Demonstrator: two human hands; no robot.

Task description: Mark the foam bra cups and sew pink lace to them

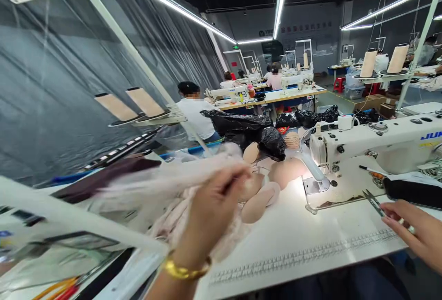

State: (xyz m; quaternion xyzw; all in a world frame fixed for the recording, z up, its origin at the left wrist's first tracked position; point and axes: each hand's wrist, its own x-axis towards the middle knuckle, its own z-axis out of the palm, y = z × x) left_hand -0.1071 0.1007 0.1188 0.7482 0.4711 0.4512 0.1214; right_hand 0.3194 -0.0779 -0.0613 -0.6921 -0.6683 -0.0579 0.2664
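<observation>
My left hand, with a gold bracelet at the wrist, is raised over the left of the sewing table with its fingers curled. A pale, sheer fabric piece stretches leftward from its fingertips, smeared by motion; the exact grip is partly hidden. Below and beyond lie beige moulded cups and a heap of pale pink fabric. At the right front edge, my right hand is closed around small metal scissors, blades pointing up and left. The sewing machine stands behind them, its lamp lighting the needle area.
A printed ruler strip runs along the table's front edge. Black plastic bags sit behind the cups. A dark phone-like object lies under the machine arm. Thread cones stand at left on a slanting pole. A person in white sits ahead.
</observation>
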